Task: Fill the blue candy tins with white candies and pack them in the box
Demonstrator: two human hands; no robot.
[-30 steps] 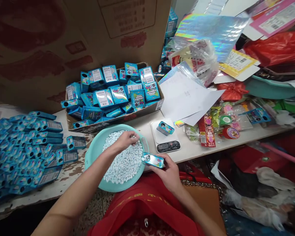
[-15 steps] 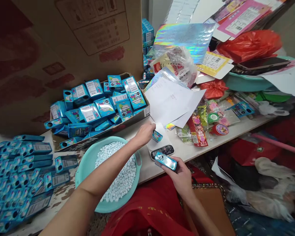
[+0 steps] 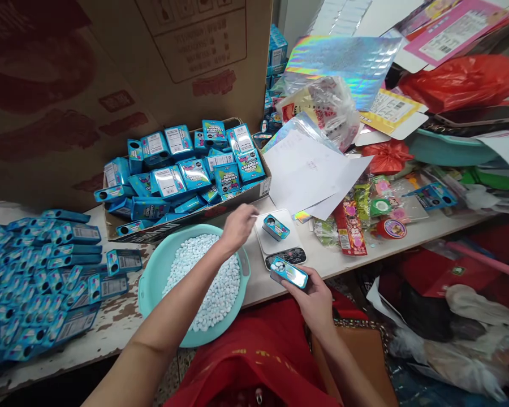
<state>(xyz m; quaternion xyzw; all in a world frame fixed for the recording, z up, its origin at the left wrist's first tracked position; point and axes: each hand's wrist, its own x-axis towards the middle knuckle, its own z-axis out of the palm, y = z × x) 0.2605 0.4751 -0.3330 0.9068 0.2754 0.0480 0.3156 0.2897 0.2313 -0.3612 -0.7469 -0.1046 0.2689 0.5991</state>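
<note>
My left hand (image 3: 238, 230) is above the back rim of a turquoise basin (image 3: 145, 302) filled with small white candies (image 3: 206, 277). Its fingers are pinched together, and whatever they may hold is too small to make out. Just right of it, a small blue candy box (image 3: 275, 227) with a round opening rests on a white kitchen scale (image 3: 264, 244). My right hand (image 3: 316, 297) is closed around another blue candy box (image 3: 294, 275), tilted in front of the scale, with white candies showing at its opening.
A carton (image 3: 254, 193) piled with blue boxes stands behind the basin, against a large cardboard box (image 3: 169, 96). Rows of blue boxes (image 3: 38, 282) stand at left. White papers (image 3: 305, 169), candy packets (image 3: 352, 226) and a red plastic bag (image 3: 462, 85) cover the right side.
My left hand has drawn back leftwards from the box on the scale, leaving that box standing there. My right hand keeps its box near the scale's front. The view has shifted slightly.
</note>
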